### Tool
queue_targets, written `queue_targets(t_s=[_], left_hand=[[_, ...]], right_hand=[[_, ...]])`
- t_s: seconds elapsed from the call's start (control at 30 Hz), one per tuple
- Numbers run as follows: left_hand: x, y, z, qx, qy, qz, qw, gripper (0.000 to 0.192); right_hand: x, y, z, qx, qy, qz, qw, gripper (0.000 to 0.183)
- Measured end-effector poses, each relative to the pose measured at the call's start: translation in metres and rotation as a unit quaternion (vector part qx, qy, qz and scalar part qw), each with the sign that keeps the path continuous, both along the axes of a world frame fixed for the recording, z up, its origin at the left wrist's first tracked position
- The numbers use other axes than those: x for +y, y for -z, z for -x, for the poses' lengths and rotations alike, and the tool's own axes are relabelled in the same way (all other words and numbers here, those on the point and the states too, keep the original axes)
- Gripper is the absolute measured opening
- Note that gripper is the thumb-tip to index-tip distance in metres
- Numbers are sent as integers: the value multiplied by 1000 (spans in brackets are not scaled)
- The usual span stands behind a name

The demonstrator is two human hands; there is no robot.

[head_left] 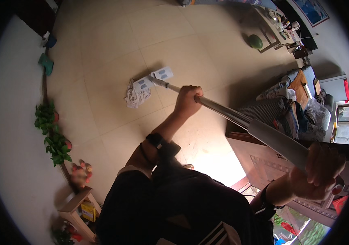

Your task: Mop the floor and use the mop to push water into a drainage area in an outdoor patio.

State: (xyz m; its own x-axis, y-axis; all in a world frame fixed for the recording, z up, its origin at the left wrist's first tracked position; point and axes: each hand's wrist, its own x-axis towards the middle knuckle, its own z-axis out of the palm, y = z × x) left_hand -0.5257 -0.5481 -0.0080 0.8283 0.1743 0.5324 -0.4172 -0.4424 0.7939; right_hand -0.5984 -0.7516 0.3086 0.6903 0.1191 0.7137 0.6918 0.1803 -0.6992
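Observation:
A flat mop with a metal handle slants from the lower right up to the middle of the floor. My left hand grips the handle partway along its shaft. Farther up, at the grey grip sleeve, my right hand is closed around the end. The white flat mop head lies on the tiles. Beside and partly under it is a crumpled pale cloth; whether it is fixed to the head I cannot tell.
Potted plants and a green boot line the left wall. A small wooden stand is lower left. On the right, a sofa is piled with fabrics beside a wooden cabinet. A green round object sits by a cluttered table.

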Motion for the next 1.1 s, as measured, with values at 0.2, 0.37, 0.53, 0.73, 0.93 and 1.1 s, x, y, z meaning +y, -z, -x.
queue_targets(t_s=[0.2, 0.37, 0.53, 0.73, 0.93, 1.1], left_hand=[[19, -30, 5, -26, -66, -10, 997, 27], [41, -36, -6, -51, -102, -7, 993, 26], [101, 63, -19, 22, -168, -20, 985, 29], [134, 148, 2, 137, -133, -13, 981, 25], [115, 130, 12, 248, -103, -108, 957, 16], [64, 107, 33, 234, 59, -185, 953, 16]], right_hand=[[-1, -10, 3, 89, -164, -145, 972, 28], [3, -7, -25, 55, -210, -153, 964, 24], [69, 89, -38, 191, -102, -86, 972, 16], [105, 141, -40, 139, -248, 38, 958, 16], [84, 128, -33, 165, -221, 39, 960, 13], [30, 92, -16, 185, -192, 56, 962, 10]])
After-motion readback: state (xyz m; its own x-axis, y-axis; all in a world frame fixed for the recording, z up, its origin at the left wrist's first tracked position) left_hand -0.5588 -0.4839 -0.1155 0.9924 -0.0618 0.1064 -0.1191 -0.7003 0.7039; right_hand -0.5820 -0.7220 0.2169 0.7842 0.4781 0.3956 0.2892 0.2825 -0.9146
